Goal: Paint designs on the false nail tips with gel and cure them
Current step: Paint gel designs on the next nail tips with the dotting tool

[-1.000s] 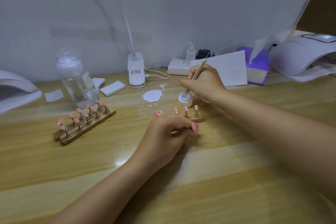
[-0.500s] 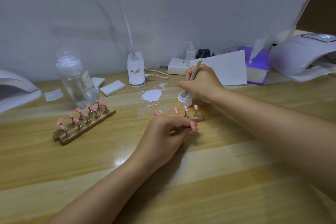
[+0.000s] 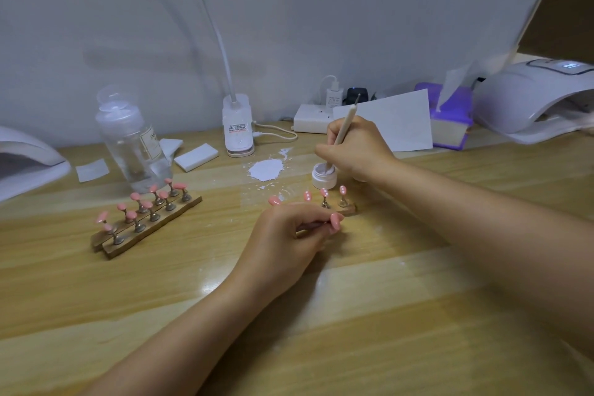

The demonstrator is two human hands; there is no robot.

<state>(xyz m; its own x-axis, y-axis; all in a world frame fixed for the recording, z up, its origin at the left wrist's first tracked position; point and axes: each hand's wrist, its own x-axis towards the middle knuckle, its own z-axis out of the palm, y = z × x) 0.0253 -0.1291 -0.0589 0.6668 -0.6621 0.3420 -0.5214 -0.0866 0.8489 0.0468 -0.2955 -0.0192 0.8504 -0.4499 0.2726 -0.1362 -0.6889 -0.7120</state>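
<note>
Loading gel: the right hand (image 3: 356, 148) grips a dotting pen (image 3: 343, 128), tip in the white gel pot (image 3: 324, 176). The left hand (image 3: 289, 235) pinches one pink nail tip (image 3: 336, 221) on its stand, just before the strip; next, carry the loaded tip over steadily.

Label on the clear bottle (image 3: 135, 145) too blurred to read, red and black print on the white lamp base (image 3: 237, 125) illegible, no other text readable

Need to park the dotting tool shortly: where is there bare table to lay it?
Bare wood spans the near table between both forearms, and left of the left hand below the two-row nail stand. Crowded: around the gel jar, the white spill and the back wall's chargers.
</note>
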